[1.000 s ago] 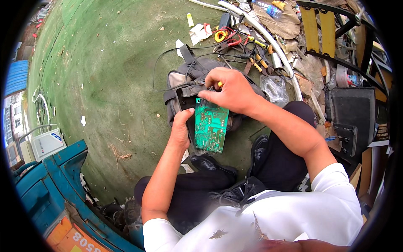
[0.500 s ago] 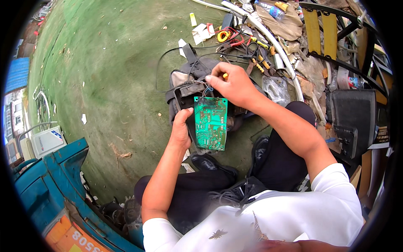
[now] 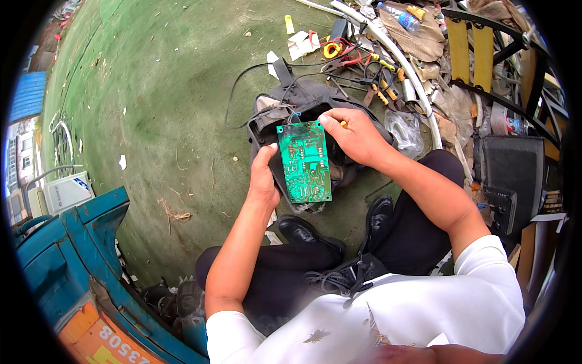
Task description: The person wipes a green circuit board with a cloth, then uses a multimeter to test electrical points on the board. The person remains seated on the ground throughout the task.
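A green circuit board (image 3: pixel 306 161) is held over a dark bag (image 3: pixel 354 164), its traced and soldered side facing me. My left hand (image 3: pixel 265 176) grips the board's left edge, the thumb lying along it and the fingers hidden beneath. At the top right corner, my right hand (image 3: pixel 354 134) pinches the board with its thumb on the face. A small yellow piece (image 3: pixel 344 124) shows between the right hand's fingers; its kind is hidden. Thin wires (image 3: pixel 293 115) rise from the board's upper edge toward the bag's opening.
Pliers (image 3: pixel 381 94), a yellow-and-black clamp meter (image 3: pixel 332 47) and cables lie beyond the bag. A white pipe (image 3: pixel 403 54) curves past scrap and a plastic bottle (image 3: pixel 400 17) on the right. A teal metal machine (image 3: pixel 73 242) stands at left, a dark flat panel (image 3: pixel 512 176) at right.
My right hand has moved from the wires down onto the board's top right corner. The board has come slightly up and away from me, still in my left hand.
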{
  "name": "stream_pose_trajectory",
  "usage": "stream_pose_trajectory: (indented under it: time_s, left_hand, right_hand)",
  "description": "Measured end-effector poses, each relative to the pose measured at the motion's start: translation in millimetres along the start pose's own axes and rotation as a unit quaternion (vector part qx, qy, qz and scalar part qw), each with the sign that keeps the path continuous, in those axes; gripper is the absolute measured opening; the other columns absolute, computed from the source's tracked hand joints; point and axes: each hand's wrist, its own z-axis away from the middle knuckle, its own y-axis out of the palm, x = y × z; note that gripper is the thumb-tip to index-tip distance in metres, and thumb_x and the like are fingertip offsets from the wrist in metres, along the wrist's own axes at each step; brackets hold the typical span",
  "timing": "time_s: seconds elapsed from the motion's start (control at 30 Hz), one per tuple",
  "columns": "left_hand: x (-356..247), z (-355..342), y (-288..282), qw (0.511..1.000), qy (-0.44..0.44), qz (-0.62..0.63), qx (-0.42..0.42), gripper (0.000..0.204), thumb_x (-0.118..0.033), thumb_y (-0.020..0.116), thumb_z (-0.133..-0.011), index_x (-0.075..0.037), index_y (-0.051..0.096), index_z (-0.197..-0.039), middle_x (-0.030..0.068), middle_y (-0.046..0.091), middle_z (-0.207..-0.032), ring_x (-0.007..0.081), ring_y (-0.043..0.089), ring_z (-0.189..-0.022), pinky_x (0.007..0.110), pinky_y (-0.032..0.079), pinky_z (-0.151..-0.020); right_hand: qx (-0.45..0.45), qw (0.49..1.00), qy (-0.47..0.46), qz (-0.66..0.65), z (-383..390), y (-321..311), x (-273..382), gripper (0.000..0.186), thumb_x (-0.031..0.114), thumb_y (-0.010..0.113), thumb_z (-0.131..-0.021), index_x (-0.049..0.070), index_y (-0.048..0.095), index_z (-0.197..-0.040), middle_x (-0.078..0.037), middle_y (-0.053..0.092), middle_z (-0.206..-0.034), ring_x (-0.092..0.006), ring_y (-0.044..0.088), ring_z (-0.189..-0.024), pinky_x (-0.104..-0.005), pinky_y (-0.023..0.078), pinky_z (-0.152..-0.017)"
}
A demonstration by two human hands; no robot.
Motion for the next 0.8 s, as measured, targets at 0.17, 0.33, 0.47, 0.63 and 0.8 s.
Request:
stream_pose_trajectory:
  time_s: [0.17, 0.33, 0.47, 0.63, 0.8]
  left_hand:
    - [-1.0, 0.2, 0.6, 1.0, -0.003, 0.002, 0.006, 0.041, -0.034, 0.055, -0.096, -0.002, 0.064, -0.12, 0.0117, 0.072, -0.112, 0.0234, 0.07, -0.099, 0.04, 0.055, -0.091]
    - [-2.4, 0.9, 2.1, 1.0, -0.003, -0.009, 0.002, 0.043, -0.037, 0.056, -0.096, -0.002, 0.064, -0.121, 0.012, 0.071, -0.113, 0.0235, 0.07, -0.099, 0.04, 0.055, -0.091]
    - [-5.7, 5.1, 8.8, 1.0, -0.001, 0.0, 0.025, 0.046, -0.039, 0.057, -0.096, -0.002, 0.063, -0.123, 0.0124, 0.071, -0.114, 0.0237, 0.07, -0.1, 0.04, 0.055, -0.091]
    - [-5.8, 4.8, 9.2, 0.999, 0.004, -0.009, 0.032, 0.052, -0.041, 0.061, -0.093, -0.001, 0.061, -0.126, 0.014, 0.071, -0.116, 0.026, 0.07, -0.1, 0.041, 0.056, -0.092]
    - [-7.7, 6.3, 12.0, 0.999, -0.002, -0.006, 0.035, 0.054, -0.043, 0.061, -0.093, -0.001, 0.061, -0.127, 0.0146, 0.071, -0.117, 0.0266, 0.07, -0.101, 0.041, 0.056, -0.093]
  right_hand:
    - [0.005, 1.0, -0.013, 0.0, -0.1, 0.3, -3.4, 0.029, 0.023, 0.061, -0.099, -0.002, 0.072, -0.108, -0.017, 0.074, -0.096, -0.0242, 0.071, -0.089, -0.0371, 0.054, -0.082]
    - [0.007, 1.0, -0.008, 0.001, -1.8, -0.1, -3.4, 0.029, 0.022, 0.061, -0.098, -0.003, 0.072, -0.108, -0.017, 0.075, -0.097, -0.0234, 0.071, -0.089, -0.0367, 0.054, -0.082]
    - [0.001, 1.0, -0.009, -0.007, -5.1, -0.7, -4.9, 0.029, 0.022, 0.061, -0.098, -0.003, 0.072, -0.107, -0.017, 0.075, -0.096, -0.0218, 0.071, -0.089, -0.0361, 0.053, -0.082]
    - [0.006, 1.0, -0.01, -0.013, -7.2, -2.5, -2.7, 0.028, 0.021, 0.061, -0.098, -0.004, 0.072, -0.106, -0.016, 0.075, -0.094, -0.0198, 0.07, -0.087, -0.0355, 0.053, -0.081]
    - [0.008, 1.0, -0.012, -0.009, -9.0, -3.3, -3.7, 0.029, 0.021, 0.06, -0.098, -0.004, 0.072, -0.105, -0.016, 0.075, -0.094, -0.0195, 0.069, -0.086, -0.0354, 0.053, -0.08]
